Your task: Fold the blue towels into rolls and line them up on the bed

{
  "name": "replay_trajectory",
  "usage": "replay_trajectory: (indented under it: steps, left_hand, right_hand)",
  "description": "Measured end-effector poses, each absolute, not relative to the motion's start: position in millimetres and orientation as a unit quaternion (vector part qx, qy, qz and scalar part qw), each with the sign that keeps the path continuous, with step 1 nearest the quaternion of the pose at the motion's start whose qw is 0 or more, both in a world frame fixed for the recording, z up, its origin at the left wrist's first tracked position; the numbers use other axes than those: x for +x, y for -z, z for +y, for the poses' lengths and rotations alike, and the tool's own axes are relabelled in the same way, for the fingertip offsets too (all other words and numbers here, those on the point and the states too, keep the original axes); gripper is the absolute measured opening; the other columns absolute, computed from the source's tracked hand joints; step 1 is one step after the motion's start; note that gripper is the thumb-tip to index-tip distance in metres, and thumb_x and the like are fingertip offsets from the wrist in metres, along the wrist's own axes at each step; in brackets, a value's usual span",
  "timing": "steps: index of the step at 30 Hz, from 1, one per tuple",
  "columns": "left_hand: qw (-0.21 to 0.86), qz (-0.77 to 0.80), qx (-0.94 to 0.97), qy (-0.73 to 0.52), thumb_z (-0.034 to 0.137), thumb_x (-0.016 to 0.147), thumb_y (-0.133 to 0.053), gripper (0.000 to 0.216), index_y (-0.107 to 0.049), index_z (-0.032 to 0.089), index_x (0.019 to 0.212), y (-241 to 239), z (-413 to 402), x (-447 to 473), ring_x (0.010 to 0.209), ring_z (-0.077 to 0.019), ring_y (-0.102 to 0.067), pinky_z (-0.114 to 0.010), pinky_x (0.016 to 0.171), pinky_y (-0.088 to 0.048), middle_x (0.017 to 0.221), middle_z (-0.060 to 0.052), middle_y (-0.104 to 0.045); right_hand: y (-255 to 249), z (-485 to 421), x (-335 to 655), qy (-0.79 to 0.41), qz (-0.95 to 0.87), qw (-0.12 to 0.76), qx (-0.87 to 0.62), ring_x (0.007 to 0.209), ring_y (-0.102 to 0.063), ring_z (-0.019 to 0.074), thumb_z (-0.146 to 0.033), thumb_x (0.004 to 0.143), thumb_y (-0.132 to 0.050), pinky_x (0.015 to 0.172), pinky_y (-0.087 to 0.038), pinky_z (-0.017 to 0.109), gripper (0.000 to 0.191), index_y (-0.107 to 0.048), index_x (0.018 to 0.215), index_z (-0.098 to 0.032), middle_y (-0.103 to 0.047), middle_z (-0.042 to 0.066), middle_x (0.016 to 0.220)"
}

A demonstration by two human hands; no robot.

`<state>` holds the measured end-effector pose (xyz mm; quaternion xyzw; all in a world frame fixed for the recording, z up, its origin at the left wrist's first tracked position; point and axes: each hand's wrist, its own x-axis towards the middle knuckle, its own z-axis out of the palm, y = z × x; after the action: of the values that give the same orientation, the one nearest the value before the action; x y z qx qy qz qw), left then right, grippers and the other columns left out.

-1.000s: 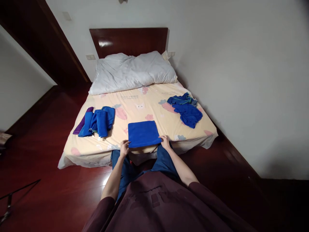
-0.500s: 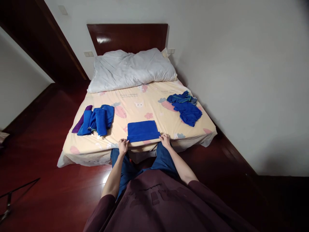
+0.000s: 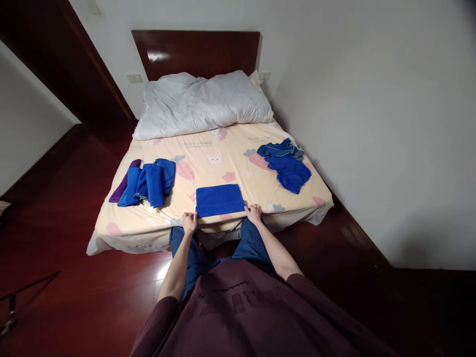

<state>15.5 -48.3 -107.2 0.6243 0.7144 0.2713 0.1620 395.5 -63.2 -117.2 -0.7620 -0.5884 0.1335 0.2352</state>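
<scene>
A blue towel (image 3: 219,199) lies flat near the foot of the bed, its near edge turned over in a strip. My left hand (image 3: 190,222) pinches the strip's left end, fingers closed on the cloth. At the right end, my right hand (image 3: 253,213) grips the same strip between thumb and fingers. Several rolled or folded blue towels (image 3: 154,186) lie to the left, beside a purple towel (image 3: 125,184). On the right sits a crumpled pile of blue towels (image 3: 290,171), some with green edging.
The bed (image 3: 208,171) has a yellow sheet printed with carrots and rabbits. A white quilt (image 3: 204,104) is bunched below the dark headboard (image 3: 197,52). A wall (image 3: 372,124) runs along the right. A thin black stand (image 3: 22,297) is on the floor at lower left.
The turned-over strip at the towel's near edge lies flatter. Both hands keep hold of its ends and have barely moved. The view has shifted slightly.
</scene>
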Motion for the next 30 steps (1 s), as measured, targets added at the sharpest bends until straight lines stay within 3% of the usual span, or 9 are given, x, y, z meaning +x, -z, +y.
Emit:
replay_trajectory:
  steps: [8,12,15,17,21,26,30]
  left_hand:
    - [0.168,0.716,0.62,-0.274,0.05,0.093,-0.05,0.041,-0.071,0.018,0.078,107,-55,16,0.114,-0.0327,-0.056,-0.049,0.108,-0.044,0.105,-0.017,-0.064]
    - [0.172,0.721,0.609,-0.283,0.049,0.091,-0.054,0.037,-0.07,0.017,0.081,103,-51,18,0.113,-0.0316,-0.057,-0.047,0.108,-0.046,0.101,-0.016,-0.065]
    - [0.17,0.722,0.602,-0.295,0.045,0.091,-0.054,0.033,-0.068,0.016,0.091,98,-53,13,0.111,-0.0308,-0.06,-0.045,0.103,-0.049,0.098,-0.015,-0.065]
    - [0.166,0.713,0.609,-0.307,0.043,0.093,-0.053,0.032,-0.066,0.015,0.104,95,-61,8,0.113,-0.0297,-0.06,-0.044,0.103,-0.05,0.109,-0.016,-0.064]
    - [0.147,0.603,0.713,-0.326,0.033,0.097,-0.049,0.034,-0.059,0.019,0.126,93,-79,-1,0.129,-0.0281,-0.056,-0.046,0.113,-0.047,0.132,-0.016,-0.059]
    - [0.127,0.514,0.807,-0.261,0.024,0.096,-0.045,0.048,-0.051,0.015,0.143,94,-70,11,0.148,-0.0294,-0.042,-0.051,0.123,-0.039,0.155,-0.016,-0.048]
    - [0.121,0.533,0.818,-0.182,0.018,0.091,-0.046,0.062,-0.043,0.009,0.152,94,-52,28,0.154,-0.0315,-0.033,-0.051,0.125,-0.035,0.161,-0.018,-0.041]
  right_hand:
    - [113,-58,397,-0.155,-0.574,0.202,-0.778,0.113,-0.064,0.0274,-0.035,0.093,-0.062,0.104,-0.045,0.037,0.028,-0.082,0.083,-0.019,-0.076,0.014,0.104]
    - [110,-46,401,-0.196,-0.561,0.189,-0.782,0.1,-0.071,0.0261,-0.037,0.087,-0.069,0.092,-0.052,0.033,0.023,-0.08,0.076,-0.02,-0.078,0.011,0.092]
    - [107,-42,409,-0.224,-0.558,0.208,-0.772,0.089,-0.074,0.0243,-0.035,0.084,-0.073,0.082,-0.055,0.031,0.018,-0.08,0.088,-0.019,-0.079,0.009,0.09]
    - [105,-49,416,-0.229,-0.565,0.237,-0.756,0.089,-0.075,0.0219,-0.029,0.086,-0.068,0.081,-0.056,0.03,0.021,-0.077,0.102,-0.018,-0.08,0.008,0.095]
    - [104,-75,428,-0.217,-0.584,0.294,-0.725,0.099,-0.074,0.0208,-0.019,0.092,-0.051,0.091,-0.058,0.033,0.033,-0.071,0.118,-0.015,-0.077,0.011,0.111]
    - [94,-90,418,-0.168,-0.633,0.336,-0.677,0.126,-0.063,0.0232,-0.02,0.094,-0.048,0.113,-0.048,0.039,0.041,-0.068,0.13,-0.017,-0.067,0.012,0.135]
    - [79,-81,395,-0.127,-0.724,0.275,-0.619,0.138,-0.053,0.024,-0.023,0.096,-0.05,0.12,-0.041,0.043,0.044,-0.065,0.138,-0.02,-0.06,0.008,0.148]
